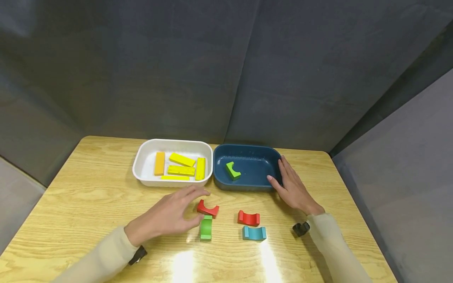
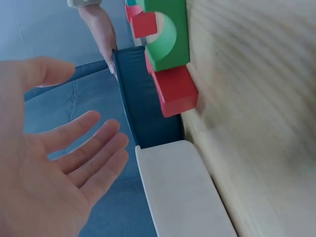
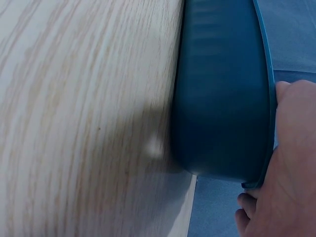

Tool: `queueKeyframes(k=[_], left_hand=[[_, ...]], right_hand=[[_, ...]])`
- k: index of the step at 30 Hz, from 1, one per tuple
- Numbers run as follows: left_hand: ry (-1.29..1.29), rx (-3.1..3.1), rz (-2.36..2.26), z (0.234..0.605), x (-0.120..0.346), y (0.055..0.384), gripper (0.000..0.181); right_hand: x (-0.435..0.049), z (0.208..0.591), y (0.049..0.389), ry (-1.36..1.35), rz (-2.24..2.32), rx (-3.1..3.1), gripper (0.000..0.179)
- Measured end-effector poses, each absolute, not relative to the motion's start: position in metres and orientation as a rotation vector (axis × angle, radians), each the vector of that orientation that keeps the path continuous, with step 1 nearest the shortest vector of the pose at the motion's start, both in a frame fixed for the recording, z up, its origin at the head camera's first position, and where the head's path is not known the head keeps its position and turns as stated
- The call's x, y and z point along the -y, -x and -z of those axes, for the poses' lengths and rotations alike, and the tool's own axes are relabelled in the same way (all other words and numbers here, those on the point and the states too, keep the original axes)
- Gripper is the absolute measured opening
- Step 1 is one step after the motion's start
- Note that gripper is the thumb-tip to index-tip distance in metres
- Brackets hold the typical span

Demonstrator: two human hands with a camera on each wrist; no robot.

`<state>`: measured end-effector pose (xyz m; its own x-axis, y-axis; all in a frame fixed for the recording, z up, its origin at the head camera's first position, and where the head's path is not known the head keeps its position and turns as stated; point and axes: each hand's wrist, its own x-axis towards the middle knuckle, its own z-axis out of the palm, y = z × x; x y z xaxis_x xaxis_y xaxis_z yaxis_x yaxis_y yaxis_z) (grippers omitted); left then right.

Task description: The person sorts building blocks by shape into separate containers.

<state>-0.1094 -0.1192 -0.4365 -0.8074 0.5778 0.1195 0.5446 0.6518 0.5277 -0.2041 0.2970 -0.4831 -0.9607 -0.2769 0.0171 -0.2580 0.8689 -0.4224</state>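
Note:
My left hand (image 1: 170,214) hovers beside a red arch block (image 1: 208,208) and a green arch block (image 1: 206,228), its thumb and fingers spread apart with nothing held. In the left wrist view, the same hand (image 2: 64,163) stays apart from the green block (image 2: 173,37) and the red block (image 2: 175,91). My right hand (image 1: 295,188) grips the right end of a dark blue bin (image 1: 247,188), thumb over the rim and fingers along the outer side. A light green arch block (image 1: 232,171) lies inside that bin. The right wrist view shows the hand (image 3: 291,163) at the rim.
Left of the blue bin stands a white bin (image 1: 145,181) holding several yellow bars (image 1: 181,170) and an orange bar (image 1: 159,163). Another red arch block (image 1: 249,218) and a blue arch block (image 1: 254,233) lie on the wooden table (image 1: 106,196). A grey curtain (image 1: 177,78) hangs behind.

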Motion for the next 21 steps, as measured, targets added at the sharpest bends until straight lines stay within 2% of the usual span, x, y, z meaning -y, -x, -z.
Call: queueKeyframes(k=[21], left_hand=[[-0.957,-2.665,-0.771,0.452,0.118,0.091,0.06]], right_hand=[[-0.297,0.483,0.204,0.441,0.683,-2.993,0.089]])
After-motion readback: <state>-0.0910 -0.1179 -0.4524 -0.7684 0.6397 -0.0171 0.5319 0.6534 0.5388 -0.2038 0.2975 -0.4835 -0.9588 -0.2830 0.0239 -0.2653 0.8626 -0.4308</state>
